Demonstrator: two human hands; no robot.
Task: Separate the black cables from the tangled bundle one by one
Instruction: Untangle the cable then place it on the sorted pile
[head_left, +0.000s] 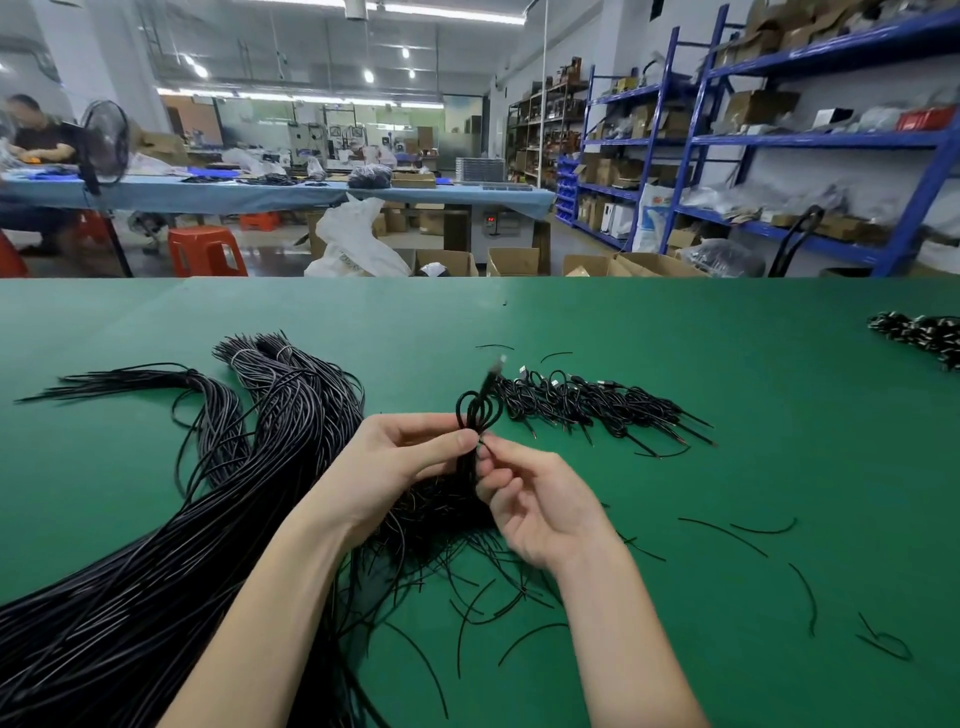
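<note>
Nearest the camera, along the near edge and toward the near left corner of the green counter, the large tangled bundle of long black cables is spread, fanning toward the far left, where two tied sheaves are seen. Above the bundle's right end, a single looped cable is held up off the counter between both hands. The left hand has its grip pressed together on the cable just below the loops, thumb against fingertips. The right hand is pinching at the same spot with thumb and forefinger; whether a loose end or a tie is caught there cannot be told, the connector end being blurred.

The step in hand is judged to be the finishing of one separated cable, coiled and about to be secured. Next, it would need to be laid with the row of coiled cables just beyond the hands toward the centre, and a fresh strand drawn from the bundle.

Open room is found to the right and along the far edge. Short offcuts are scattered right of the hands, and a small pile lies by the far right edge, well apart.
</note>
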